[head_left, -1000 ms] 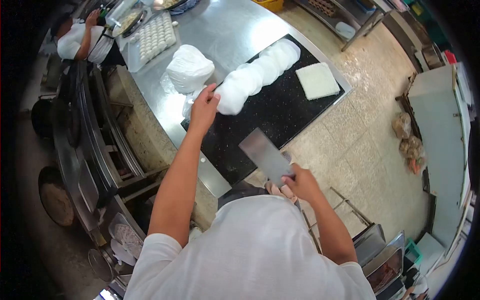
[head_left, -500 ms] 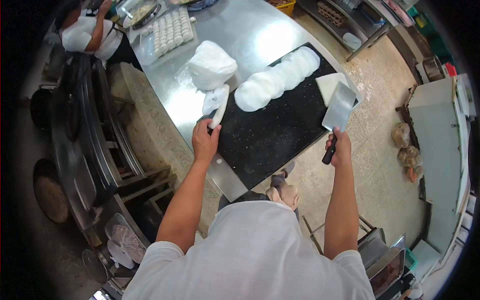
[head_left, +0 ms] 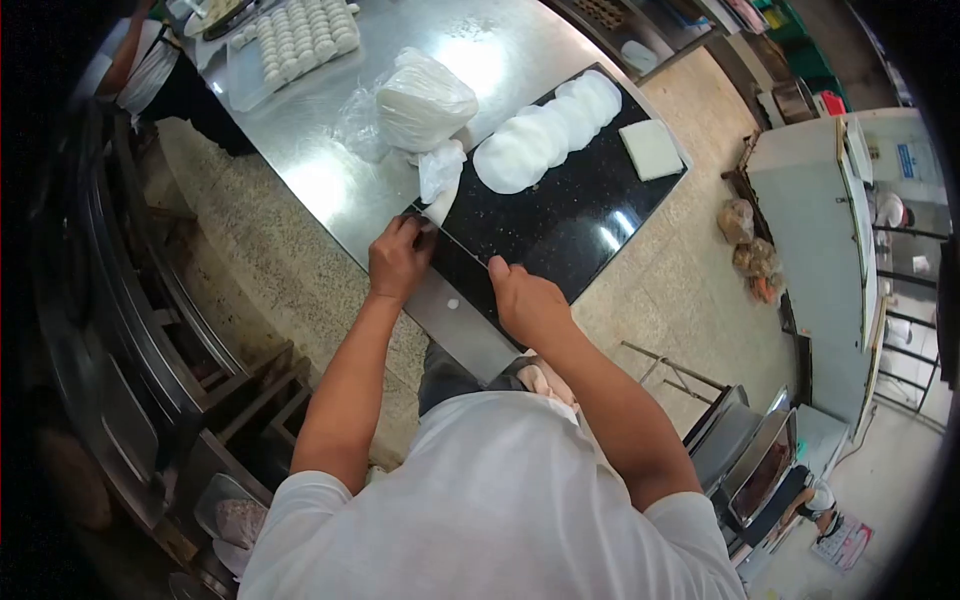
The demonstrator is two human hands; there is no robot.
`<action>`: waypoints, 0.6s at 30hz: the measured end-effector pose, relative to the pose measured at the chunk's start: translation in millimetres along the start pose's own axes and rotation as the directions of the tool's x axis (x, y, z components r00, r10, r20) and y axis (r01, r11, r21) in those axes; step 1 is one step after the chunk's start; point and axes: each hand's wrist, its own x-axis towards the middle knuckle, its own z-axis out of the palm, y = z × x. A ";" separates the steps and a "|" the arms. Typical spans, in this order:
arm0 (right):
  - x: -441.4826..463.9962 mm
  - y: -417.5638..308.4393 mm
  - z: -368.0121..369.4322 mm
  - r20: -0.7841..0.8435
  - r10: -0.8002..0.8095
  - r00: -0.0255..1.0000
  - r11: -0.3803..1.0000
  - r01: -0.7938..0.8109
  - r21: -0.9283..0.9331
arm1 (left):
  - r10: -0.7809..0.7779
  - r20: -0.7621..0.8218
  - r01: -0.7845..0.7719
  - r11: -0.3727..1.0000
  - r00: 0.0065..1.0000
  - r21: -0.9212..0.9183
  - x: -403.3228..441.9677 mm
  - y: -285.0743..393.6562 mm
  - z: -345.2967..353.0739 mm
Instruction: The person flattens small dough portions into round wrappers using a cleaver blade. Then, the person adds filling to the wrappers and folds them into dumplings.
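The left hand (head_left: 398,260), back upward, had its fingers bunched beside the dough; whether they gripped, I couldn't tell. The dough (head_left: 441,206) lay at its one o'clock, at the black board's (head_left: 535,228) edge, seemingly light and soft (best held loosely by its sides). The knife (head_left: 463,246), edge-on, pointed to ten o'clock from the right hand (head_left: 530,306), closed on its handle, forearm angled inward.
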 end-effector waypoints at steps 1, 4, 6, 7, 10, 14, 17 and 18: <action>4.9 5.9 7.0 -0.030 -0.035 0.999 0.999 0.035 0.016 | 0.007 0.003 -0.007 0.999 1.000 -0.044 3.9 -0.7 -1.4; -4.6 15.3 14.2 -0.014 -0.026 1.000 0.997 0.027 0.075 | -0.096 -0.036 0.088 0.978 0.995 -0.188 1.3 2.1 -6.5; -21.3 31.1 10.4 0.003 0.041 0.999 0.993 -0.041 0.106 | -0.179 -0.063 0.151 0.938 0.982 -0.311 6.3 4.1 -1.9; -36.1 38.2 11.4 0.038 0.088 0.995 0.987 -0.093 0.129 | -0.158 -0.036 0.141 0.947 0.987 -0.287 4.4 -4.2 -7.0; -83.5 73.2 26.6 0.095 0.229 0.969 0.931 -0.247 0.271 | -0.078 0.100 0.086 0.993 0.992 -0.079 -6.5 16.7 -14.0; -154.4 131.1 39.4 0.084 0.361 0.929 0.741 -0.341 0.579 | 0.353 0.540 -0.462 0.884 0.764 0.074 -27.6 79.7 17.2; -180.6 176.3 30.2 -0.125 0.425 0.897 0.677 -0.223 0.702 | 0.414 0.546 -0.539 0.838 0.728 0.082 -49.2 125.2 65.7; -183.4 184.6 5.8 -0.093 0.501 0.860 0.594 -0.264 0.759 | 0.444 0.509 -0.578 0.805 0.737 0.135 -48.3 135.0 77.8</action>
